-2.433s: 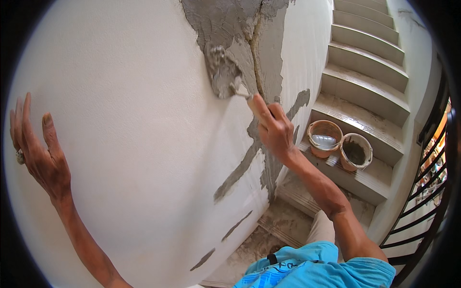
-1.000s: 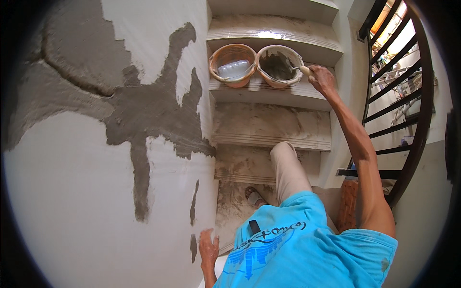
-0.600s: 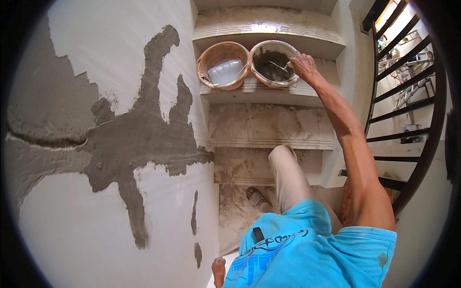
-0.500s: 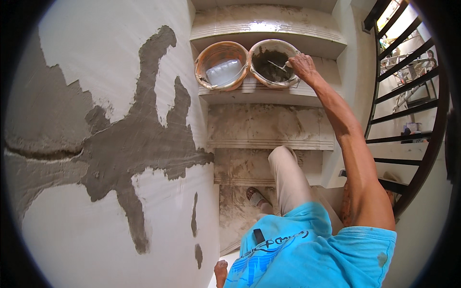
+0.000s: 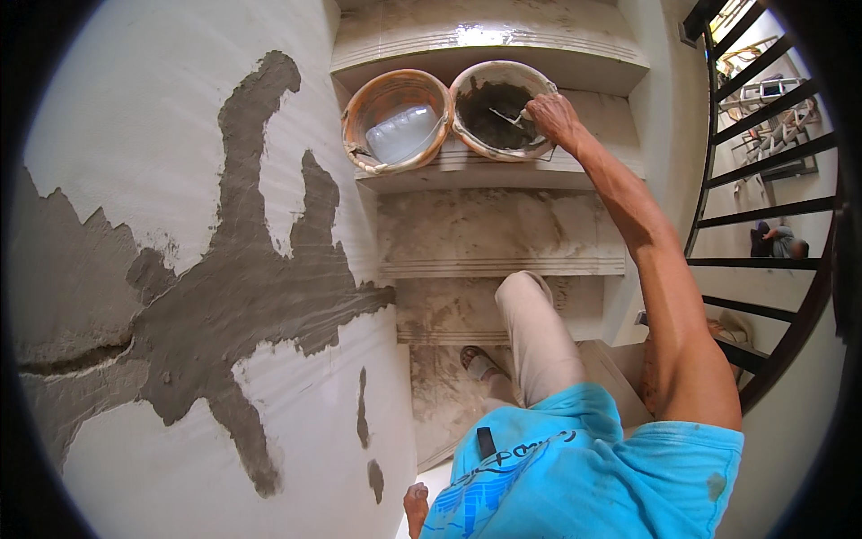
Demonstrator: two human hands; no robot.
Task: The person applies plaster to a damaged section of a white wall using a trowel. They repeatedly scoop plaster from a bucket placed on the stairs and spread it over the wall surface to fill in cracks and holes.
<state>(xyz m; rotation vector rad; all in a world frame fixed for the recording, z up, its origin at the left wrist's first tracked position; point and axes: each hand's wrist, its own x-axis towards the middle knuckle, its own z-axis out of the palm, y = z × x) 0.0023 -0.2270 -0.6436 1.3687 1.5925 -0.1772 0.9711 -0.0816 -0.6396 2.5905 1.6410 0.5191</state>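
Note:
My right hand [image 5: 552,119] is closed round the handle of a small trowel [image 5: 514,119] at the right rim of a pale bucket [image 5: 460,126]. The trowel's metal end reaches into the wet grey mortar [image 5: 489,103] inside. Beside it on the same step stands an orange-stained bucket [image 5: 354,148] with a clear plastic container [image 5: 401,134] in it. Low by the wall, my left hand [image 5: 416,503] hangs next to my blue shirt. Its fingers are curled, and whether they hold anything is hidden.
On the left, the white wall [image 5: 332,449] carries grey mortar patches [image 5: 242,296] and a horizontal crack [image 5: 76,364]. Dirty tiled steps [image 5: 503,229] rise ahead. Dark railing bars [image 5: 763,214] line the right side, with another person [image 5: 783,241] visible beyond them.
The view has shifted slightly, so buckets and wall sit a little further left. My right hand still grips the trowel at the mortar bucket. Another person shows more clearly through the railing.

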